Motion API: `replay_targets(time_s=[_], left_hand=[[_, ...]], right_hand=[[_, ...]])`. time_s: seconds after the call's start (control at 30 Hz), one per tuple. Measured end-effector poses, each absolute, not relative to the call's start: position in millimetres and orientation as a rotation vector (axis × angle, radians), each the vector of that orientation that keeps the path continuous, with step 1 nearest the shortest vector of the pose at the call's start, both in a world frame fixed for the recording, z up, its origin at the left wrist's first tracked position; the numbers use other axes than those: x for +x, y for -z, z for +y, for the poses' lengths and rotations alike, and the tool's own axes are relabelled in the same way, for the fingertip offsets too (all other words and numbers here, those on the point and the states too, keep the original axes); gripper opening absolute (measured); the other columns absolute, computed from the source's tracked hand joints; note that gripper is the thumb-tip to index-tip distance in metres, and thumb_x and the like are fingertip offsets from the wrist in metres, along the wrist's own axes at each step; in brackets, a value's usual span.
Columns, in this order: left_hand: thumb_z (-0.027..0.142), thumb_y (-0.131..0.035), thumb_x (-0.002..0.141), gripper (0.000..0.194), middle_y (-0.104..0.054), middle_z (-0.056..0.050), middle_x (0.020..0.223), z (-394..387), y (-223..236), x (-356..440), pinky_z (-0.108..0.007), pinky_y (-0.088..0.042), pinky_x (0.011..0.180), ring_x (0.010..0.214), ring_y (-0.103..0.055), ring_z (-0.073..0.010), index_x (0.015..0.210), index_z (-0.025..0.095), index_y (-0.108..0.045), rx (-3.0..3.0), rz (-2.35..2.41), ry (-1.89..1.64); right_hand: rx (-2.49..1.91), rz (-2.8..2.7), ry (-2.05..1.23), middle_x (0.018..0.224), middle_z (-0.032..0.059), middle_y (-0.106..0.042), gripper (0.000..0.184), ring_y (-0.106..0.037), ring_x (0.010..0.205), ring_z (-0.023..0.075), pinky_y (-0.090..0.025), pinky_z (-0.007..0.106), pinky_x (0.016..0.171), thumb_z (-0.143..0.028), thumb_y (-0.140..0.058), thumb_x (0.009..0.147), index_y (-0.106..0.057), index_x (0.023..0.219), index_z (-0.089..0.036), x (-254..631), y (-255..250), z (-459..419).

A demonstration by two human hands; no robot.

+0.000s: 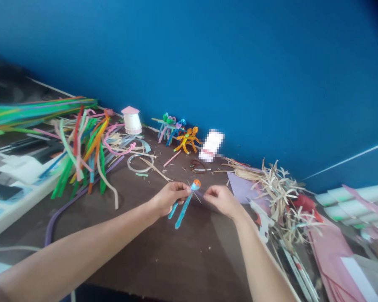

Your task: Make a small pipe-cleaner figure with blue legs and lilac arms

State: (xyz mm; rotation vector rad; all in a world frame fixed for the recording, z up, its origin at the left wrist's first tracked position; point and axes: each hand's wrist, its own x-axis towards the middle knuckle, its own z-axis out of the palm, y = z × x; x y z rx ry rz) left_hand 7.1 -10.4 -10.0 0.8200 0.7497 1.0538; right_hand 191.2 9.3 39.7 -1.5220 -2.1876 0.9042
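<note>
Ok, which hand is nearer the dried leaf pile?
Right. The right hand sits just left of the dried leaf pile, a short gap away. The left hand is farther left, beyond the blue pipe-cleaner craft between the hands.

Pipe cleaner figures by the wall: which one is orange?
The orange and yellow figure, rightmost; the blue, green and pink figures stand left of it.

The left forearm and right forearm are bare and slim, narrowing to the wrists; the left hand and right hand are bare too (nails too small to make out).
</note>
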Motion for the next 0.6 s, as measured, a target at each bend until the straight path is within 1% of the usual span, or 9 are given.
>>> replay_targets(time_s=[0.13, 0.33, 0.6], left_hand=[[0.027, -0.067, 0.06, 0.02, -0.042, 0.006, 0.042, -9, 12, 8, -0.017, -0.022, 0.04, 0.04, -0.033, -0.0025, 0.059, 0.011, -0.054, 0.761, 0.797, -1.123], [0.026, -0.066, 0.06, 0.018, -0.042, 0.007, 0.042, -10, 17, 10, -0.016, -0.023, 0.039, 0.039, -0.033, -0.0025, 0.063, 0.011, -0.056, 0.762, 0.892, -1.199], [0.026, -0.062, 0.062, 0.016, -0.048, 0.005, 0.045, -11, 17, 12, -0.018, -0.033, 0.04, 0.04, -0.041, -0.0056, 0.068, 0.012, -0.058, 0.821, 1.057, -1.272]], right_hand=[[-1.503, -2.142, -0.885, 0.059, -0.0015, -0.06, 0.014, -0.051, 0.056, 0.0112, -0.036, 0.02, 0.054, -0.023, -0.053, 0.071, -0.061, 0.062, -0.016, 181, -42, -7], [-1.381, -2.025, -0.992, 0.058, -0.001, -0.06, 0.015, -0.052, 0.057, 0.0111, -0.038, 0.02, 0.055, -0.023, -0.053, 0.071, -0.061, 0.061, -0.015, 166, -31, -24], [-1.505, -1.675, -1.028, 0.05, -0.0016, -0.056, 0.019, -0.049, 0.047, 0.0102, -0.038, 0.02, 0.048, -0.028, -0.054, 0.071, -0.064, 0.064, -0.014, 149, -22, -41]])
